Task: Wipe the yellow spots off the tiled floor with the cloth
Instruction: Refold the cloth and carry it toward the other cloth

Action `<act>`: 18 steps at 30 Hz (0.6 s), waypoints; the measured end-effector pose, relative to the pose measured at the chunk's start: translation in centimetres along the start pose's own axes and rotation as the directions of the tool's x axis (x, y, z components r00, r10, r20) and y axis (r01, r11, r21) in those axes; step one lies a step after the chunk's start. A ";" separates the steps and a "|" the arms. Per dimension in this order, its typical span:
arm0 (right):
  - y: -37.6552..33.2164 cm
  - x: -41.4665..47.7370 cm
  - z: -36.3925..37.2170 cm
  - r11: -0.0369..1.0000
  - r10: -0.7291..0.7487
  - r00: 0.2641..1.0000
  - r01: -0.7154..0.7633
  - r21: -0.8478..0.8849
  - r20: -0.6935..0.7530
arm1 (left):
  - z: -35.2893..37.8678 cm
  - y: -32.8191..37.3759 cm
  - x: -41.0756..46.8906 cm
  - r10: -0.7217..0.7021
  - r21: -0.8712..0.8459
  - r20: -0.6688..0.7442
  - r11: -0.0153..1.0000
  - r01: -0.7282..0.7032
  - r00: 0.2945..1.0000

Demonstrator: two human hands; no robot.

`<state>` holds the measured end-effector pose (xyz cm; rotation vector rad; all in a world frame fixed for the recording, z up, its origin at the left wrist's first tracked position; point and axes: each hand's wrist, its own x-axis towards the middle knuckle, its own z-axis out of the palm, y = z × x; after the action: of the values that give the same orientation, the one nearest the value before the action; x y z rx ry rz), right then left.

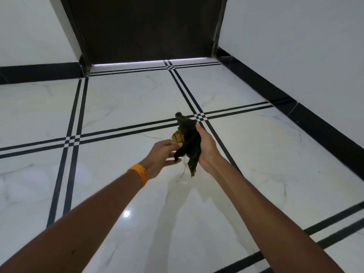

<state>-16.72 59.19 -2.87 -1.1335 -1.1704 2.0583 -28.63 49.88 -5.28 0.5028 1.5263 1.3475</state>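
Fingers [199, 129] of the right hand [207, 149] are curled round the dark cloth [190, 140], gripping it in a bunch in the air above the tiled floor [256, 174]. The left hand [160, 155] pinches a lower corner of the cloth between thumb and fingertips. A yellowish patch shows on the cloth's left side. An orange wristband [140, 174] circles the left wrist. Beyond stand a dark door [145, 26] and black skirting [315, 123].
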 end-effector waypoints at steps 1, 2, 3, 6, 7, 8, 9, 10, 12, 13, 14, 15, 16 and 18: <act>-0.5 -0.2 0.5 1.000 0.012 1.000 -0.012 -0.008 0.007 | 0.0 0.6 -0.4 0.000 -0.026 0.011 1.000 0.000 1.000; -0.8 -0.2 0.9 1.000 0.029 1.000 -0.029 -0.005 0.006 | 0.1 1.3 -0.8 -0.010 -0.054 0.023 0.998 0.012 1.000; -1.2 -0.5 1.4 0.999 0.048 0.999 -0.048 -0.001 0.002 | 0.2 2.1 -1.3 -0.024 -0.080 0.036 0.996 0.027 0.999; -2.3 -1.5 2.5 0.997 0.080 0.996 -0.080 0.003 0.025 | 0.0 5.1 -2.7 -0.110 -0.108 0.103 0.987 0.121 0.989; -2.5 -1.8 2.9 0.996 0.083 0.996 -0.084 0.004 0.035 | -0.3 6.1 -3.1 -0.156 -0.094 0.125 0.981 0.168 0.980; -2.7 -1.9 3.2 0.997 0.080 0.996 -0.080 0.006 0.042 | -0.6 7.0 -3.4 -0.201 -0.064 0.139 0.975 0.211 0.970; -2.8 -2.2 3.4 0.997 0.079 0.995 -0.079 -0.005 0.055 | -1.0 7.6 -3.8 -0.239 -0.025 0.140 0.969 0.245 0.961; -2.8 -2.8 3.7 0.997 0.072 0.995 -0.072 -0.011 0.071 | -1.4 8.0 -4.4 -0.261 0.024 0.121 0.965 0.260 0.958; -3.0 -3.2 4.3 0.999 0.035 0.995 -0.035 0.001 0.089 | -2.0 8.5 -5.1 -0.258 0.093 0.057 0.963 0.252 0.964; -2.9 -3.5 4.5 1.000 0.014 0.996 -0.013 -0.012 0.088 | -2.3 8.5 -5.6 -0.232 0.115 0.023 0.967 0.228 0.972; -2.9 -3.9 4.9 1.000 -0.005 0.996 0.008 -0.030 0.093 | -2.5 8.5 -6.1 -0.189 0.141 -0.013 0.972 0.189 0.982; -2.9 -4.3 5.3 0.999 -0.019 0.994 0.024 -0.046 0.109 | -2.8 8.4 -6.7 -0.128 0.184 -0.061 0.973 0.137 0.990; -2.8 -4.4 5.6 0.997 -0.033 0.992 0.041 -0.061 0.125 | -3.0 8.2 -7.2 -0.050 0.244 -0.112 0.967 0.076 0.992; -2.6 -4.9 6.4 0.983 -0.060 0.991 0.080 -0.165 0.119 | -3.5 8.1 -8.3 0.125 0.352 -0.194 0.934 -0.050 0.973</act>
<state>-19.53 53.97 3.21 -1.0463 -1.4438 2.0231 -30.55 43.75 4.97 0.6681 1.9571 1.2343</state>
